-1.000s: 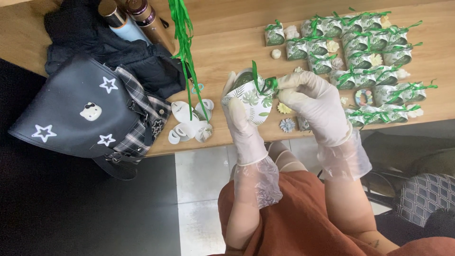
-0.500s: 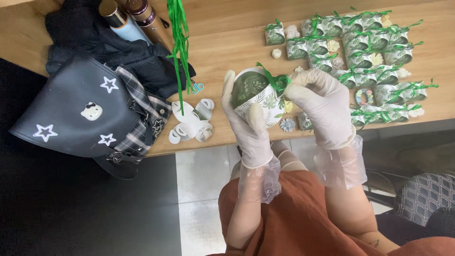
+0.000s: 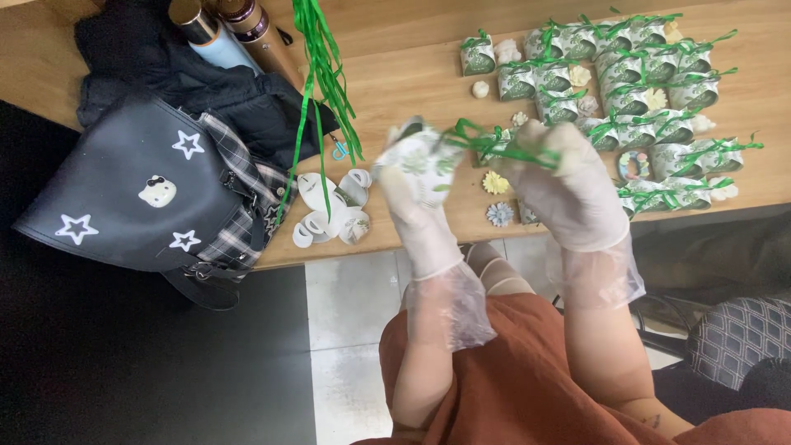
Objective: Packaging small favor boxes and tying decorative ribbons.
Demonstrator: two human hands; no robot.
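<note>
Now tilted sideways, gift box (image 3: 420,161) between gloved left hand (image 3: 420,218) and right hand (image 3: 568,194)

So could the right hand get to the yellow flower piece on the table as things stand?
Probably yes, once freed. The yellow flower piece lies bare on the table just beside the right hand, nothing covering it. But that hand is pinching the green ribbon of the small box held by the left hand.
</note>
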